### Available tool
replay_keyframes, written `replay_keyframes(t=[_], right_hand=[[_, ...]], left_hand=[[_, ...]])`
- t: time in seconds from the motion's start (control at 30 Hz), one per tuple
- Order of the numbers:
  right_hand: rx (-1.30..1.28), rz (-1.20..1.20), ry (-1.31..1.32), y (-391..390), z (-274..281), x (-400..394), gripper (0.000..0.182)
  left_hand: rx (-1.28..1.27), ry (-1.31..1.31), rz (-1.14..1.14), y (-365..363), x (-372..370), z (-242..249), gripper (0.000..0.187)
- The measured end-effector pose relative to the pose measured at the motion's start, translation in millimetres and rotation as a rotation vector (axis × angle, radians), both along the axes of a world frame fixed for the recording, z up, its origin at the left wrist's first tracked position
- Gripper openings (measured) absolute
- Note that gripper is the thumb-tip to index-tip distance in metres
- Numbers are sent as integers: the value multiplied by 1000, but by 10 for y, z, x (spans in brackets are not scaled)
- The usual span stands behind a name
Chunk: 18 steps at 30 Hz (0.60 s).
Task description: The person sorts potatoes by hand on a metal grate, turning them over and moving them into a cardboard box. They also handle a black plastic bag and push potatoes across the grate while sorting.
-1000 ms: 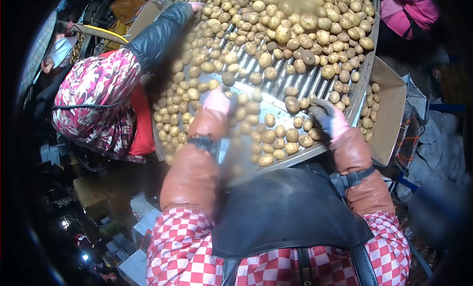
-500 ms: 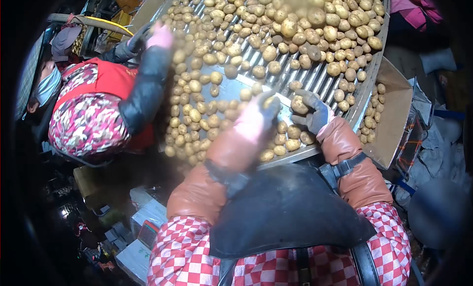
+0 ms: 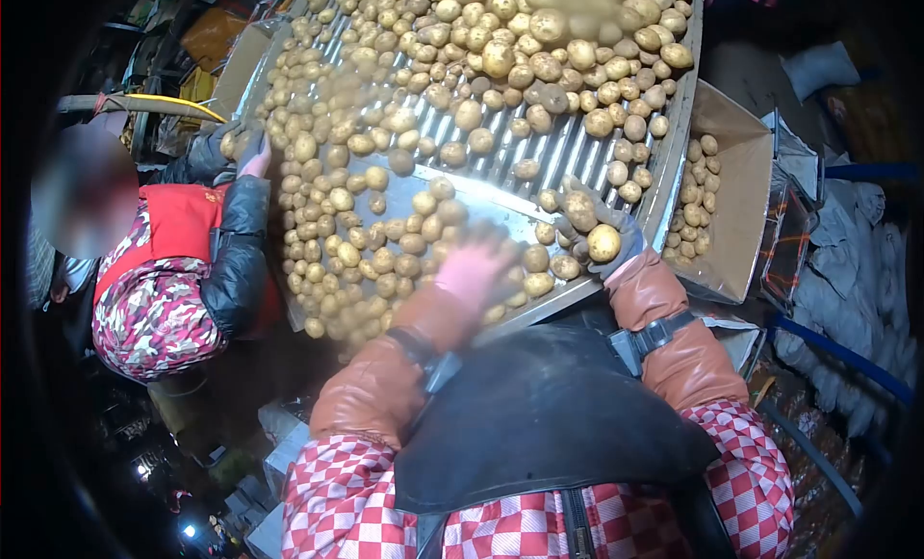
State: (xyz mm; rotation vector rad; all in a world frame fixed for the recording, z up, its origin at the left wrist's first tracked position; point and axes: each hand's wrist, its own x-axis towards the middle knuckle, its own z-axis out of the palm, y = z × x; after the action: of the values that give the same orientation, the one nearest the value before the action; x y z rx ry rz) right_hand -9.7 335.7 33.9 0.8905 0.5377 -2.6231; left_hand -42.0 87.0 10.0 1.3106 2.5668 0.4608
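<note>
The right hand [image 3: 626,235] grips two potatoes [image 3: 603,243] at the metal worktop [image 3: 491,201]; the left hand [image 3: 476,268], blurred, is among loose potatoes [image 3: 341,199], its grip impossible to tell. Marks on a co-worker's red apron [image 3: 181,224] are too faint to read.

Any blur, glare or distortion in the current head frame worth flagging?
Head view: black fisheye vignette at the edges; left hand smeared, apparently by motion; hazy smudge over the potatoes at top; glare on the metal tray; the surroundings at lower left mostly dark, with small bright lights; right hand fairly sharp.
</note>
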Motion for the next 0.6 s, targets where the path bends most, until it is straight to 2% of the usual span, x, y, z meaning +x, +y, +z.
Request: replay_keyframes(t=[0.03,0.07,0.13,0.17,0.2,0.23,0.27,0.3,0.33,0.4,0.43,0.47,0.5,0.57,0.6], right_hand=[[305,120,223,88,-153,37,51],[609,245,446,262,-439,99,50],[393,72,450,591,-633,259,48],[-118,-215,211,794,-667,327,47],[-169,-422,175,1041,-645,410,49],[-213,-627,161,1288,-622,493,53],[-44,-914,42,1408,-359,558,58],[-18,-844,94,1514,-299,681,55],[6,-771,151,1621,-258,813,52],[152,-600,202,1783,-425,880,54],[271,-502,210,1797,-760,894,59],[385,-401,221,1688,-824,774,65],[449,-138,170,1605,-837,677,61],[569,401,74,956,-421,362,56],[742,571,129,749,-476,277,53]], left_hand=[[-136,-23,14,20,-120,177,49],[-170,-4,75,-46,-142,186,53],[-139,79,246,-260,-129,24,60],[-72,149,357,-418,-115,-149,63],[-121,182,400,-588,-112,-296,77],[-202,179,442,-765,-75,-399,78],[-282,175,483,-937,-6,-480,79],[-364,163,523,-1066,64,-509,80],[-327,137,586,-1154,153,-517,82],[-367,95,651,-1209,275,-531,81],[-385,81,688,-1238,339,-559,81],[-443,13,715,-1183,357,-586,74],[-413,36,734,-1135,389,-582,69],[-355,81,782,-1008,480,-505,60],[-307,-3,806,-971,510,-453,56]])
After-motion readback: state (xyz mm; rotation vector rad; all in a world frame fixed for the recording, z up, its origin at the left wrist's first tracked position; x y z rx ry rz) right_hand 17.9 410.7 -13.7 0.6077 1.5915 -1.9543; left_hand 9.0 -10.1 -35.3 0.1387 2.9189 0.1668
